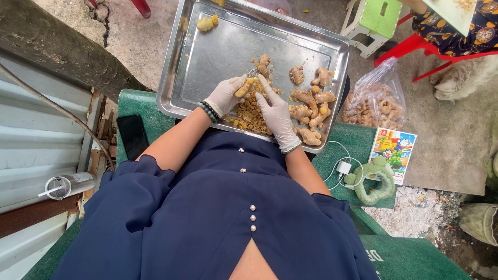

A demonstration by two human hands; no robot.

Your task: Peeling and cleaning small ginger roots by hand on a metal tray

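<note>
Fingers (pixel 243 82) of the gloved left hand (pixel 226 96) curl closed around 1 ginger piece (pixel 244 88) at frame centre; the gloved right hand (pixel 276 111) rests half-open beside it, touching it. Beneath lies a heap of peelings (pixel 249 115). Beyond, unpeeled ginger roots (pixel 311 103) occupy the steel tray (pixel 218 52).

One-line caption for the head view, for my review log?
Gloved left hand and right hand hold a ginger piece over a peel pile in a steel tray.
</note>
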